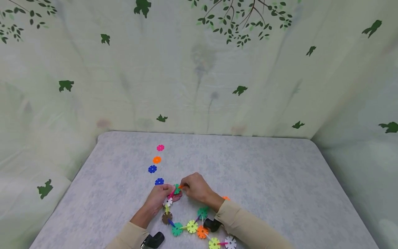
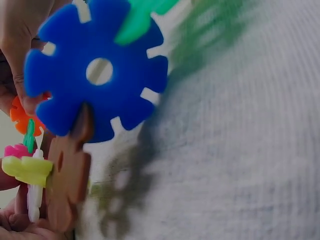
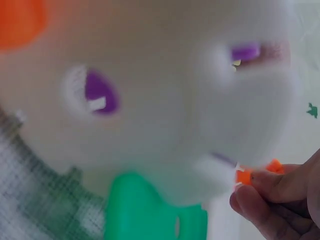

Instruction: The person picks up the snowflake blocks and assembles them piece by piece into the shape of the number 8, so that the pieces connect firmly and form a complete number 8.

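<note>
A chain of notched plastic snowflake discs curves across the table in the head view. My left hand (image 1: 157, 199) holds its upper end around the pink disc (image 1: 170, 194), beside a green disc (image 1: 177, 190). Between thumb and forefinger, my right hand (image 1: 197, 186) pinches an orange disc (image 3: 244, 177) by its edge, right at the green disc. From the left wrist, a blue disc (image 2: 60, 75) looms close, slotted with a brown disc (image 2: 67, 185); yellow (image 2: 25, 170) and white (image 2: 34, 202) discs follow. A blurred white disc (image 3: 165, 125) fills much of the right wrist view.
Loose discs lie beyond my left hand: pink (image 1: 160, 147), orange (image 1: 157, 159) and two blue ones (image 1: 152, 169). The rest of the chain, with yellow (image 1: 192, 226) and orange (image 1: 202, 232) discs, lies between my forearms. A leaf-printed curtain (image 1: 174, 69) stands behind the grey table (image 1: 264, 166).
</note>
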Available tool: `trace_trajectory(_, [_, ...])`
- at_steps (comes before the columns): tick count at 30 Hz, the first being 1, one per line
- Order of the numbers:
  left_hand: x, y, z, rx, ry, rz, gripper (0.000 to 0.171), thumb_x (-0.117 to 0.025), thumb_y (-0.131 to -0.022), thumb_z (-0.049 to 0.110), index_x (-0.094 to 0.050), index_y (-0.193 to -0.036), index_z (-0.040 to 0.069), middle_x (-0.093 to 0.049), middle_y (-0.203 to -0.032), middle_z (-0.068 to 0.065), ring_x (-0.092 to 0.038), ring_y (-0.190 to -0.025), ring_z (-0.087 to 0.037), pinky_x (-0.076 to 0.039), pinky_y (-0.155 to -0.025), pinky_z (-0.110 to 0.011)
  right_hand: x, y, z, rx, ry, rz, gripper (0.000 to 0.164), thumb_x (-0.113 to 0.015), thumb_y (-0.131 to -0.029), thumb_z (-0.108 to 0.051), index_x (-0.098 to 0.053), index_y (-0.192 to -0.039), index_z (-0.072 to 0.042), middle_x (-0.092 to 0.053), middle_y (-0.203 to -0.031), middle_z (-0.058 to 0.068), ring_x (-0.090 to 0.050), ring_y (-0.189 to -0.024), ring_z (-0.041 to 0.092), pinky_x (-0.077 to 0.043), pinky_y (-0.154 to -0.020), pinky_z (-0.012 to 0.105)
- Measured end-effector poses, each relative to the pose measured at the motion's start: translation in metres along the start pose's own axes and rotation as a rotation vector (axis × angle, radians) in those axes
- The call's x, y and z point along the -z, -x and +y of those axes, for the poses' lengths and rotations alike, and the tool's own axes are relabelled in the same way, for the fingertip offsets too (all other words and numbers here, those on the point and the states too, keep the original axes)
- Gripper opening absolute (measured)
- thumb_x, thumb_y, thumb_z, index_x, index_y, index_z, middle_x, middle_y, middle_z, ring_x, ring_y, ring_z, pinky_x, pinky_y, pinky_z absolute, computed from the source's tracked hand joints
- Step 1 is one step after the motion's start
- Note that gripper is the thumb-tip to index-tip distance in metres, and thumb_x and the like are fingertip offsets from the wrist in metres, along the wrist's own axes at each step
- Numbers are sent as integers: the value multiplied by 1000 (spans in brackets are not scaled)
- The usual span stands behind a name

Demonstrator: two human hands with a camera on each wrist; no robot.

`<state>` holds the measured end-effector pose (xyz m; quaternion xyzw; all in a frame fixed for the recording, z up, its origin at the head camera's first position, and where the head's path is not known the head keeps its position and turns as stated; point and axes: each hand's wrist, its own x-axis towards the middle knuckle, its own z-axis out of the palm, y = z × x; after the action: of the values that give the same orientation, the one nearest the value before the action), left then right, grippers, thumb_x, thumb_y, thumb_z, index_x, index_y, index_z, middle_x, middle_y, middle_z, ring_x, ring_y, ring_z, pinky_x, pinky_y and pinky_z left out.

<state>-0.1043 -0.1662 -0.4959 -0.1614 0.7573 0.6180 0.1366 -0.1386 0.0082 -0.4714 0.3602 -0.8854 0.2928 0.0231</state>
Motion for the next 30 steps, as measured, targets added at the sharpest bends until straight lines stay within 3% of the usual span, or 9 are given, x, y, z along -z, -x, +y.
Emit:
trace_trajectory(5, [1, 1, -1, 6, 57, -21, 21, -53, -99, 7, -63, -102, -10, -71, -92, -13, -68, -82, -20, -55, -81, -30, -1, -4, 3, -51, -56, -43, 11, -71, -82, 1, -75, -82, -9, -71, -76, -3, -57, -66, 1, -45, -61, 11])
trace_trajectory(14, [10, 6, -6, 30, 256, -144, 25, -48, -102, 12, -54, -112, -11, -70, -100, -16, -71, -86, -21, -56, -80, -31, 4, -8, 17, -198, -434, -110, 6, -79, -79, -6, -75, -83, -7, -70, -75, -2, -59, -65, 1, -50, -60, 18])
trace_trajectory(19, [14, 11, -4, 28, 216, -214, 39, -50, -102, 19, -50, -125, -13, -71, -99, -13, -70, -86, -18, -56, -81, -31, 3, -7, 25, -197, -503, -145, 4, -79, -78, -4, -75, -78, -3, -69, -70, -2, -58, -61, 3, -49, -57, 19])
trace_trajectory(24, [13, 12, -2, 38, 123, -213, 43, -58, -98, 25, -57, -121, -11, -71, -95, -11, -70, -81, -16, -57, -78, -31, 4, -10, 26, -150, -505, -205, 4, -78, -78, -3, -75, -79, -2, -69, -69, 0, -59, -60, 2, -50, -57, 19])
trace_trajectory(30, [11, 11, -3, 18, 69, -192, 39, -64, -94, 23, -63, -114, -10, -72, -90, -11, -69, -76, -15, -57, -77, -31, 19, -29, 35, -115, -521, -400, 7, -78, -78, 0, -74, -84, -2, -71, -77, 2, -62, -67, 5, -52, -64, 21])
